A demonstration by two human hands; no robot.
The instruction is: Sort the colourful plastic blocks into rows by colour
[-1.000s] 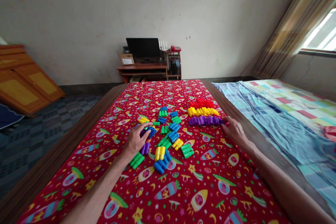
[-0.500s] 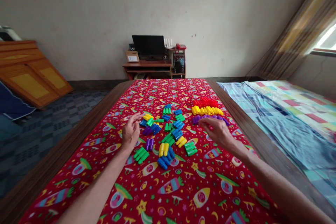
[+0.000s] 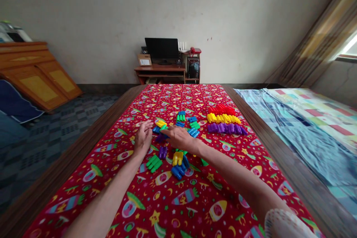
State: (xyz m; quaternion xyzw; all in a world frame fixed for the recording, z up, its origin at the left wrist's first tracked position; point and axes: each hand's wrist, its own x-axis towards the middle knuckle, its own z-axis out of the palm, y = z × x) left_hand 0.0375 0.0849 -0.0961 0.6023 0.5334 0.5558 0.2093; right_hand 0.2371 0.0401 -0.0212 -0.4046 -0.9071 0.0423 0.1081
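Purple plastic is showing by the fingertips of the right hand: a purple block is lying below and left of the frame's centre, partly hidden. Those fingers are pointing down at it; whether they are pinching it, I cannot tell. Being hollow-looking moulded plastic, it is probably going to feel light, stiff, rather slick and hardly fragile; gripping it across its two long sides, thumb against fingers, is looking surest. Just left, the left hand is standing with loosely curved, parted fingers, holding nothing visible. Above the purple block, a yellow block and a blue block are crowding together. Right of centre, a purple row, a yellow row and a red row are lining up. Red cloth is spreading beneath everything; at upper centre, a monitor is standing dark.
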